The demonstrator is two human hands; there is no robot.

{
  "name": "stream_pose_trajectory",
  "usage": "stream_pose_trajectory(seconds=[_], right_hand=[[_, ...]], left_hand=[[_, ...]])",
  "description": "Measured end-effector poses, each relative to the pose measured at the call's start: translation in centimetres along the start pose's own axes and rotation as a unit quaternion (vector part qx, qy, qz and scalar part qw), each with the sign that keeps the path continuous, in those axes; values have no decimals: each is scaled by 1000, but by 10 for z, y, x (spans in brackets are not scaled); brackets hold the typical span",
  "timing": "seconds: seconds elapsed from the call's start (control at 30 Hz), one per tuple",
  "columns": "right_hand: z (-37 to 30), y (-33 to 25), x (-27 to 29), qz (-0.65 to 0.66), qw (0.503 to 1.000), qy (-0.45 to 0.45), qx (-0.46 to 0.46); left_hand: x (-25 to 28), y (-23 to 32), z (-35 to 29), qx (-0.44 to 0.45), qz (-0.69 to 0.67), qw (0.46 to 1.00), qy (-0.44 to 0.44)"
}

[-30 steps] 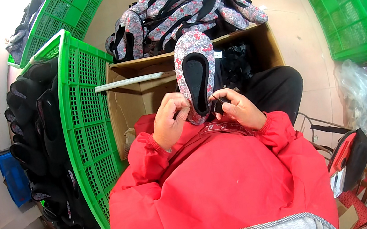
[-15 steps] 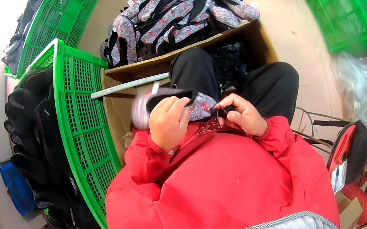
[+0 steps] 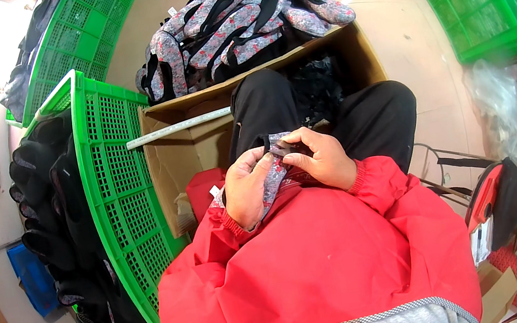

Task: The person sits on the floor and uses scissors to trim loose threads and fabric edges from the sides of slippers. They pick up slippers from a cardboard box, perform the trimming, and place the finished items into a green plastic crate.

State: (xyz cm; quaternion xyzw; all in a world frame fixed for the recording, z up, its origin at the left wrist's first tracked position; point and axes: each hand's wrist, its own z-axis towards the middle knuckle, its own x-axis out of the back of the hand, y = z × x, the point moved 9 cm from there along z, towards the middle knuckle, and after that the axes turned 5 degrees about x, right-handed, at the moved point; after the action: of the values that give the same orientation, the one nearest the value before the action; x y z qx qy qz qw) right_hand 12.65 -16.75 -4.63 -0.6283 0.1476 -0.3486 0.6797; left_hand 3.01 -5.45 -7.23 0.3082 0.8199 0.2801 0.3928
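Holding the floral slipper [image 3: 274, 186] well short of the far edge of the cardboard box [image 3: 169, 167], gripped thumb-to-finger near one end by left hand [image 3: 247, 191] and right hand [image 3: 322, 158] both. Probably worth keeping it taut with small, firm pinches. Also around: green crate [image 3: 120, 179] along the box's left edge, slipper pile [image 3: 234, 24] just behind the far edge, black-trousered knees [image 3: 375, 114] blocking the middle, pale rod [image 3: 180, 128] crossing the left edge.
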Motion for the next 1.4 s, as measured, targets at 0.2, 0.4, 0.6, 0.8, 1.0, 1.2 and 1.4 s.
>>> stream_pose_trajectory(seconds=[0.2, 0.4, 0.6, 0.8, 1.0, 1.2, 1.4], right_hand=[[4, -4, 4, -76, 997, 5, 12], [3, -3, 5, -92, 995, 13, 29], [4, 1, 4, -88, 996, 7, 24], [4, -1, 5, -90, 995, 12, 47], [3, 2, 5, -102, 993, 1, 53], [-12, 52, -10, 383, 916, 64, -100], [-4, 19, -3, 459, 886, 64, -10]], left_hand=[[-6, -5, 1, -7, -41, 999, 13], [-10, -5, 3, -4, -43, 999, 26], [-10, -7, 5, 7, -46, 999, 25], [-7, -8, 8, 7, -42, 999, 29], [-9, -7, 5, 6, -27, 999, 32], [-19, 15, -3, -70, 101, 992, 36], [-58, 63, -46, -452, 447, 771, 19]])
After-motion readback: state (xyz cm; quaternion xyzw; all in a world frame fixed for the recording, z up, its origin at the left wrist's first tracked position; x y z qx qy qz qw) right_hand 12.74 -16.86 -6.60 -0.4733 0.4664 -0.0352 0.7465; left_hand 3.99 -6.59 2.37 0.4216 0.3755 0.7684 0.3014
